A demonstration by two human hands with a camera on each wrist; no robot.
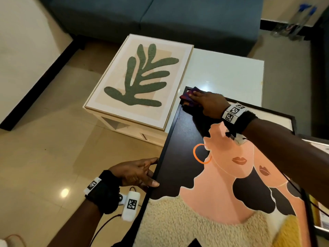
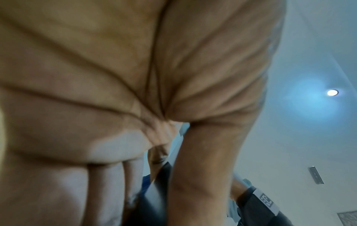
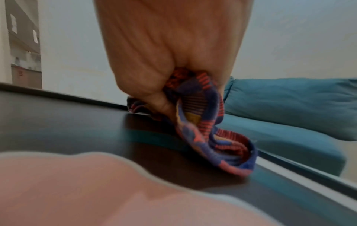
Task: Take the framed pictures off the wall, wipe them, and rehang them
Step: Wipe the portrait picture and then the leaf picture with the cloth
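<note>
The right hand (image 1: 208, 104) pinches a bunched cloth (image 1: 187, 97) at the far left corner of the flat-lying picture (image 1: 178, 157), whose long axis runs toward the person; the left hand (image 1: 135, 172) grips its left edge.

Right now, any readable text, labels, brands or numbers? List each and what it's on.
No readable words or numbers anywhere.
Right wrist band, left wrist band: square black-and-white code markers, no letters.
White pack: same kind of marker.
Bottles: labels too blurred.
Cloth: pattern only.
Leaf picture, faces picture: no caption visible.
</note>
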